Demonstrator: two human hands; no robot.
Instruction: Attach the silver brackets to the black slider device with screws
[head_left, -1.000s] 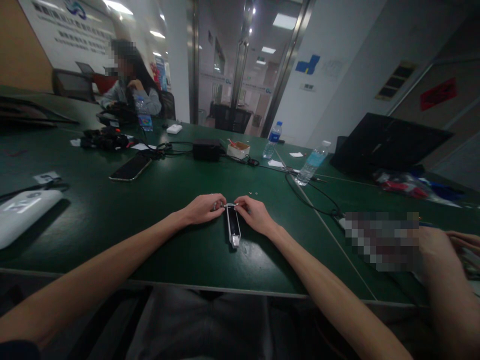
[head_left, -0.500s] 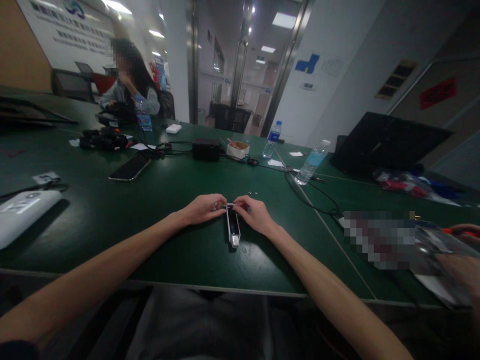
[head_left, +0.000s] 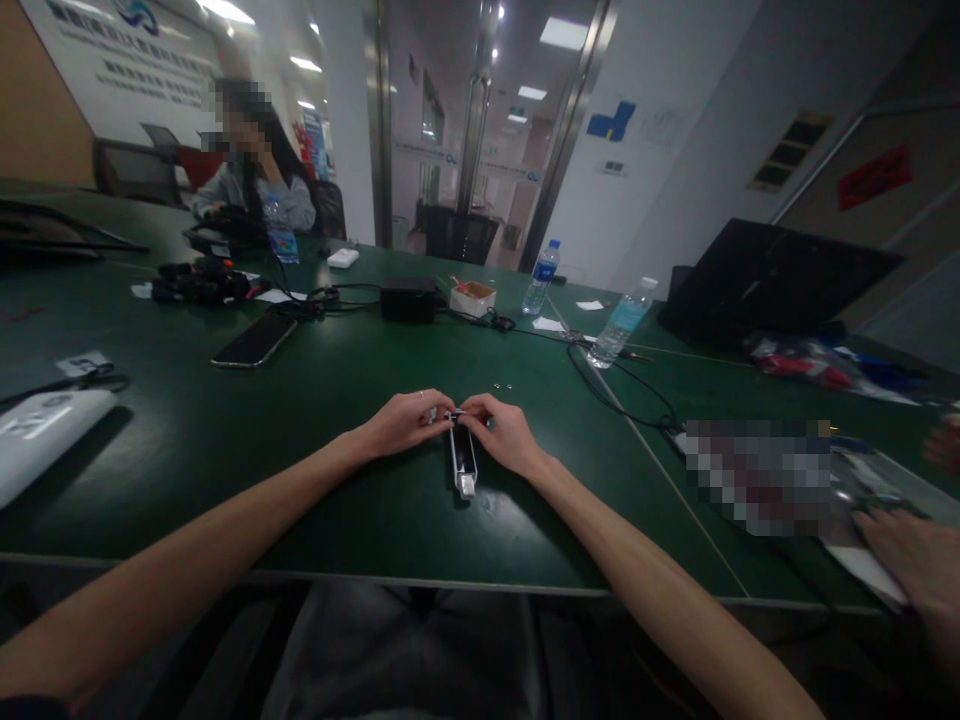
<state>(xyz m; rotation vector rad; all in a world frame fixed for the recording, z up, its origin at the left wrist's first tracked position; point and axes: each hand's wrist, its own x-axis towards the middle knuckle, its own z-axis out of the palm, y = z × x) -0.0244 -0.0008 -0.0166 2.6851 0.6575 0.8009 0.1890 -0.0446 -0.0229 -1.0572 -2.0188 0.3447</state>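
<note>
A slim black and white stick-shaped device (head_left: 463, 462) lies on the green table (head_left: 315, 430), its long side pointing toward me. My left hand (head_left: 403, 421) rests on the table at the device's far end, fingers curled and pinched against its tip. My right hand (head_left: 501, 433) meets it from the other side, fingers also curled on that same far end. Both forearms lie along the table toward me. Two tiny screws or bits (head_left: 502, 385) sit on the table just beyond my hands.
A phone (head_left: 253, 341) lies at the left, a white box (head_left: 41, 435) at the far left edge. A black adapter (head_left: 409, 299), small cardboard tray (head_left: 472, 298), cables and two water bottles (head_left: 621, 324) stand further back. A closed laptop (head_left: 765, 280) is at right. Another person's hand (head_left: 907, 550) rests at lower right; a seated person (head_left: 251, 165) is far left.
My hands stay pinched on the device's far end, barely shifting. The other person's hand at the right has dropped from mid-air onto papers at the table edge.
</note>
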